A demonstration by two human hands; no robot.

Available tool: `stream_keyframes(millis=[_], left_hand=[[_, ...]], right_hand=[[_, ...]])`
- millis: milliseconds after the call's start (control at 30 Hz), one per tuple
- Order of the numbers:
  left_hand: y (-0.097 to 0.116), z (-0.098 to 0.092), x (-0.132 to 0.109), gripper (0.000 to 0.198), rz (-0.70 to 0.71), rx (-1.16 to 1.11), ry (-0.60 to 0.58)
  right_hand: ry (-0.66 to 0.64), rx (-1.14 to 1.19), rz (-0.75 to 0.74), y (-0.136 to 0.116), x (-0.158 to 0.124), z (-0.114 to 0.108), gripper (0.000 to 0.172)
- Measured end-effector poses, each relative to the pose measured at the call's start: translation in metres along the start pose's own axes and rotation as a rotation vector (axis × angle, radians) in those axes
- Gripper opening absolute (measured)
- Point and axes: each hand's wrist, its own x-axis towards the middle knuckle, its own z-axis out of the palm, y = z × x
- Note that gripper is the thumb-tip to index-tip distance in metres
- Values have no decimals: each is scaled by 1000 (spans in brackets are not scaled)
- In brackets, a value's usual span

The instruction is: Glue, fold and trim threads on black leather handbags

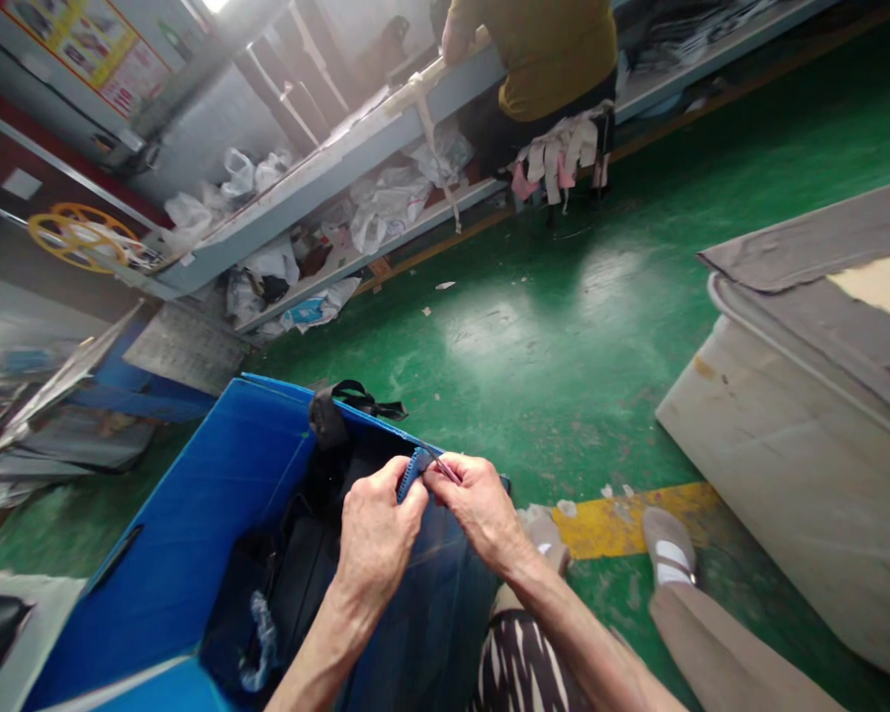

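My left hand [382, 519] is closed, pinching a small blue piece with a ridged edge [412, 473] between thumb and fingers. Right beside it, my right hand [479, 504] is closed around a thin, dark, pointed tool [443, 465]; its exact kind is hard to make out. The tool's tip meets the blue piece near my right thumb. Both hands are over the blue corrugated plastic box [215, 475], close to its far rim. Inside the box lie black items [304, 569], and a black strap [356, 398] hangs over the rim. A crumpled clear plastic strip [259, 638] is among the black items.
A large pale bin [793, 445] with grey sheet material on top stands at the right. Across the green floor [504, 336], a person in an olive shirt [556, 54] sits at a long bench [318, 163] with plastic bags underneath. An orange reel [81, 237] is at the left.
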Motion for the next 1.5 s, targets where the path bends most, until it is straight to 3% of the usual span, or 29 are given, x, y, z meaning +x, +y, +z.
stream_keyframes(millis=[267,400,500,567,667,933,1133,1500], left_hand=[[5,1,5,16,-16,98,45],[6,1,3,17,-25,68,30],[7,2,2,17,-36,44,34],[7,3,2,16,-34,32,44],[4,5,2,16,-33,10,52],[-2,6,3,16,26,-78,25],[1,6,2,15,20,-77,29],[6,6,1,19,18,-77,40]], right_hand=[[42,20,10,4,-2,1,27],[106,53,-66,1,-15,-8,28],[151,-49,-83,-2,-30,-17,34],[107,-171,-33,-4,-38,-20,25],[4,-239,-18,-4,-43,-20,37],[-126,63,65,-4,-35,-26,34],[-47,7,66,4,-33,-21,38],[-46,-11,69,4,-26,-18,34]])
